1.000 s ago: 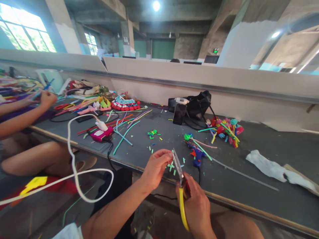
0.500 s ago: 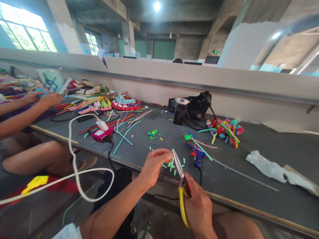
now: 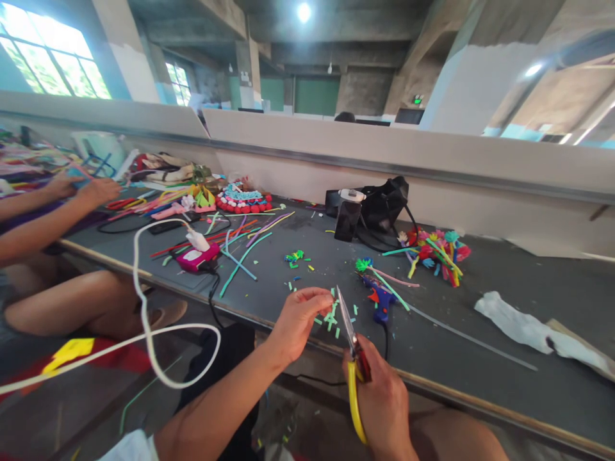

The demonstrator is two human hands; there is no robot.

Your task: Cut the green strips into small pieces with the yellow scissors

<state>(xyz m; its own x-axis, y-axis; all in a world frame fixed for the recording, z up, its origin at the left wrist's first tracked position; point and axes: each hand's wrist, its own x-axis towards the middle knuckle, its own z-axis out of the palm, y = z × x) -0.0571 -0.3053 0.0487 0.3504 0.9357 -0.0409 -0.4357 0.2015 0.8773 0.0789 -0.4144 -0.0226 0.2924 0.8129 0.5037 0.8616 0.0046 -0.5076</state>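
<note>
1. Diagonally from the lower left of the head view, the left forearm reaches up over the front edge of the table [image 3: 528, 288], bringing the left hand [image 3: 300, 323] to the middle, knuckles raised.
2. Its thumb and forefinger meet in a pinch at the tips; whether a tiny piece sits between them I cannot tell.
3. Lower and to the right, the right hand [image 3: 384, 394] is at the near edge of the table, its back turned to the camera.
4. It is wrapped around the handles of the scissors [image 3: 354, 351], a yellow loop showing below the fist.
5. The blades slant up and away, their points just beside the left fingertips.
6. Green snippets [image 3: 331, 315] lie on the table just beyond the blades, and a blue glue gun [image 3: 383, 304] lies to their right.
</note>
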